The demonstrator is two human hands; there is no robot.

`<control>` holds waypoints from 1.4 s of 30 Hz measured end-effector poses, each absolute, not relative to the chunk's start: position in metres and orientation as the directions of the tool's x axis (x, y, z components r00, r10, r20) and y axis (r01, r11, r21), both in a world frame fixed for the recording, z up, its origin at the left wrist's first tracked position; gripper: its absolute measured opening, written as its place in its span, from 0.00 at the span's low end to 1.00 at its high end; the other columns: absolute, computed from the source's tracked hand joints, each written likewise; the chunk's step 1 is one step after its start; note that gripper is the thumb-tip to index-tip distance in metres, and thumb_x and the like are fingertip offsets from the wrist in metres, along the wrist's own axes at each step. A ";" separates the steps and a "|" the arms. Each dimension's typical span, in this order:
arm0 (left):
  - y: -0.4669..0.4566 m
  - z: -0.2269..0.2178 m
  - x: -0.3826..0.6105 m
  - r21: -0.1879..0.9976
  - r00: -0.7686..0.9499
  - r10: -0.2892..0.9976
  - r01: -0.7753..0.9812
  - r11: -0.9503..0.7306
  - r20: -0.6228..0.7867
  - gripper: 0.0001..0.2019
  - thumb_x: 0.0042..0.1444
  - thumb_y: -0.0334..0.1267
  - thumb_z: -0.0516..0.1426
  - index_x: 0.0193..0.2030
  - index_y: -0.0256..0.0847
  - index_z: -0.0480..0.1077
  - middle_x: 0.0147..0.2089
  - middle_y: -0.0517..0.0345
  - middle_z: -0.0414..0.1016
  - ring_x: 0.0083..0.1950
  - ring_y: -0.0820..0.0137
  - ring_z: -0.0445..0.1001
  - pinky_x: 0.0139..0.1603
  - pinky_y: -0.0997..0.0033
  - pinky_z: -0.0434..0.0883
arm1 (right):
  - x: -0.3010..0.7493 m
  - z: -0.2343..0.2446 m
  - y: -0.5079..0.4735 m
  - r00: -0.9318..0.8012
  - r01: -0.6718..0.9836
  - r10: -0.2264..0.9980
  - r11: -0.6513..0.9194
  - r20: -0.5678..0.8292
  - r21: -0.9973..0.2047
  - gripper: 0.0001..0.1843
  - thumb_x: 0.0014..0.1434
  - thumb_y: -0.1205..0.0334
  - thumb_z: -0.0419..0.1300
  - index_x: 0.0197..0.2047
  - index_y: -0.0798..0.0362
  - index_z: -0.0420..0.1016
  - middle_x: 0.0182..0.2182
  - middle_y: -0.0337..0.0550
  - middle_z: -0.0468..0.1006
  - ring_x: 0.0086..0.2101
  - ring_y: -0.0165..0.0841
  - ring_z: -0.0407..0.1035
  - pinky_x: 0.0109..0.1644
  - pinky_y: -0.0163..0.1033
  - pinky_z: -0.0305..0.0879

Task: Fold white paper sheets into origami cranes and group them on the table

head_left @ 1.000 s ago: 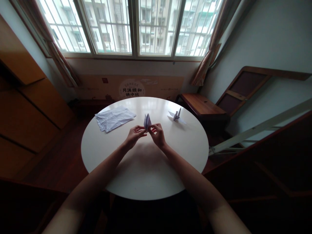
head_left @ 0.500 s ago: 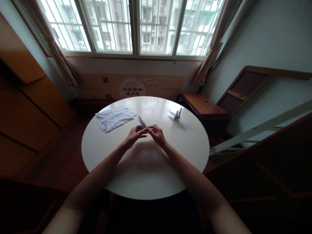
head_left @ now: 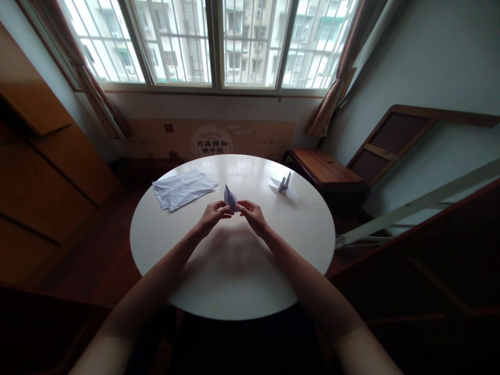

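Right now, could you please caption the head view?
Left hand and right hand hold folded paper, origami crane at right.

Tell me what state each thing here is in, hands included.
Folded paper, pointed end up, held.
Left hand, pinching the folded paper.
Right hand, pinching the folded paper.
Paper bird, upright, wings spread.
Paper sheets, creased, overlapping, lying flat.
Curtains, drawn aside.

Tan panel [head_left: 244, 139] reads “月满颐和”, “映中秋”; smaller print [head_left: 272, 141] illegible.
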State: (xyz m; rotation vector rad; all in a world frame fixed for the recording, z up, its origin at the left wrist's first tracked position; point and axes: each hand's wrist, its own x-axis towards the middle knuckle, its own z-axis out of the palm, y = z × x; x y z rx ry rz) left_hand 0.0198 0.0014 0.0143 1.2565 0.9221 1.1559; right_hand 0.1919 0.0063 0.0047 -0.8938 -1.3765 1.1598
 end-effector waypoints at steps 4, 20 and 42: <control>0.000 0.018 0.021 0.989 0.125 0.983 -0.074 -0.127 0.135 0.18 0.45 0.47 0.66 0.35 0.33 0.75 0.33 0.52 0.78 0.33 0.67 0.76 0.36 0.66 0.73 | 0.191 0.003 0.008 -0.123 -0.098 0.950 0.278 0.289 -0.956 0.20 0.49 0.47 0.65 0.36 0.56 0.78 0.31 0.44 0.80 0.31 0.33 0.72 0.34 0.38 0.66; 0.001 0.017 0.026 0.962 -0.003 0.965 -0.079 -0.262 0.263 0.24 0.46 0.45 0.66 0.47 0.38 0.66 0.33 0.57 0.77 0.31 0.70 0.76 0.32 0.72 0.70 | 0.188 -0.001 0.008 -0.129 -0.158 0.922 0.345 0.366 -0.925 0.31 0.50 0.54 0.66 0.55 0.50 0.64 0.31 0.38 0.75 0.32 0.33 0.72 0.38 0.40 0.70; -0.005 0.024 0.023 0.884 0.129 0.888 0.103 -0.455 0.442 0.17 0.51 0.36 0.60 0.49 0.42 0.74 0.48 0.52 0.73 0.39 0.68 0.74 0.33 0.73 0.72 | 0.185 -0.002 0.006 -0.286 -0.058 0.892 0.348 0.349 -0.936 0.28 0.48 0.47 0.68 0.49 0.51 0.69 0.29 0.38 0.75 0.27 0.30 0.68 0.30 0.35 0.63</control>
